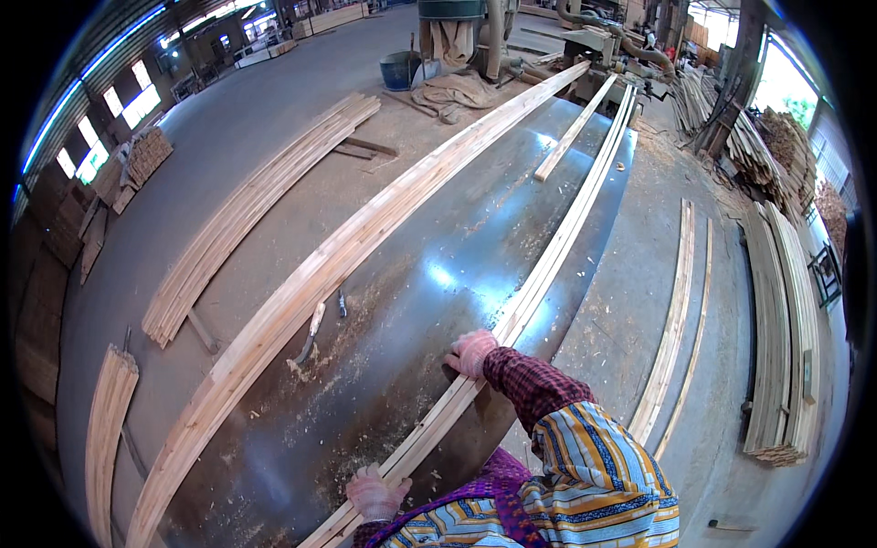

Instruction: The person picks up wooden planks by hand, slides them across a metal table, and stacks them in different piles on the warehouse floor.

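Observation:
Long pale wooden strips (548, 265) lie side by side across a shiny metal table (402, 320), running from the lower edge up to a machine at the far end. My right hand (473, 353), in a pinkish work glove, grips them midway along, its fingers over their left side. Nearer to me, my left hand (376, 493), gloved alike, is closed on the same strips. Left of them, a hooked knife (312, 333) with a pale handle and a small dark tool (343, 303) rest among wood shavings.
A thick row of boards (365, 219) lines the table's left side, and a shorter strip (575, 128) lies near the machine (594, 46). Board stacks stand on the floor at left (256, 210) and right (776, 338). A dark bucket (399, 71) stands at the back.

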